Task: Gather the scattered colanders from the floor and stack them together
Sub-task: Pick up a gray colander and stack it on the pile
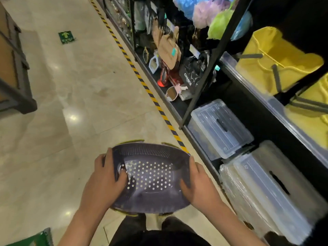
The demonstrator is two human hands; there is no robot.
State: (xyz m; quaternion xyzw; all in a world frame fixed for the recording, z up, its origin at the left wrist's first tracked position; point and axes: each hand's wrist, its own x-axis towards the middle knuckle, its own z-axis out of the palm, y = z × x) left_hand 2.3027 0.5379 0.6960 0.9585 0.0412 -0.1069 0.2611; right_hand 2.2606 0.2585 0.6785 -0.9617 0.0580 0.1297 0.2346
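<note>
Because the grey colander (150, 176) is carried at waist height between both hands, well above the marble floor (53, 139), it looks already gathered rather than scattered. In the head view, the only one there is, the left hand (106, 176) grips the left end of the bowl with its thumb hooked over the rim into the perforated inside and its fingers curled under the outside wall. The right hand (197, 181) mirrors it on the right end, thumb over the rim and onto the inner wall, the remaining fingers out of sight beneath. A grip at both ends likely keeps the wide, shallow oval level and steady while the person walks.

A yellow-green edge (132, 141) peeks out beyond the far rim, and again below the near rim, so a second colander seems to be nested under the grey one; I judge the stack already begun, though how many pieces it holds cannot be told. The open side faces up, which would let a further colander drop in.

No loose colander shows on the floor in this frame. To the right runs a black shelf unit (213, 55) holding clear lidded storage boxes (218, 128) and yellow buckets (276, 57), with striped hazard tape (142, 82) along its foot. A green arrow sticker (66, 37) lies on the floor further off.
</note>
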